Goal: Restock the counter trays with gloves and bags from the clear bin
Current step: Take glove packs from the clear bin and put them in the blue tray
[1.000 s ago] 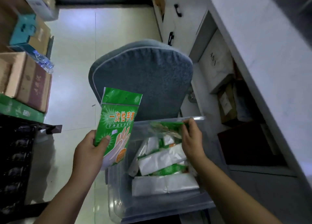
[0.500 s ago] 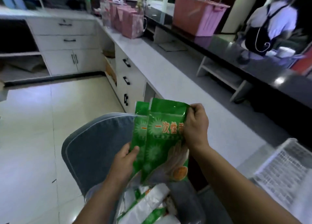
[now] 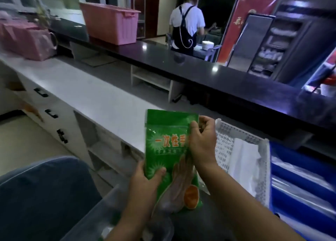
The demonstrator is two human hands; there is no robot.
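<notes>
Both hands hold green packs of disposable gloves (image 3: 169,146) upright over the edge of the white counter (image 3: 94,99). My left hand (image 3: 145,182) grips the lower left side, thumb on the front. My right hand (image 3: 201,142) pinches the upper right edge. The packs lie stacked flush, so only the front one shows. Right of them sits a white perforated tray (image 3: 225,146) holding a white folded bag stack (image 3: 243,160). The clear bin (image 3: 109,210) shows at the bottom, beneath my arms, its contents mostly hidden.
A blue tray (image 3: 300,177) with clear bags stands right of the white tray. A grey chair cushion (image 3: 41,195) is at lower left. A dark raised counter (image 3: 200,68) carries a pink bin (image 3: 111,24). A person in an apron (image 3: 185,26) stands beyond it.
My right hand took a second green pack out of the clear bin and joined it to the one in my left. My view swung up from the bin to the counter and trays.
</notes>
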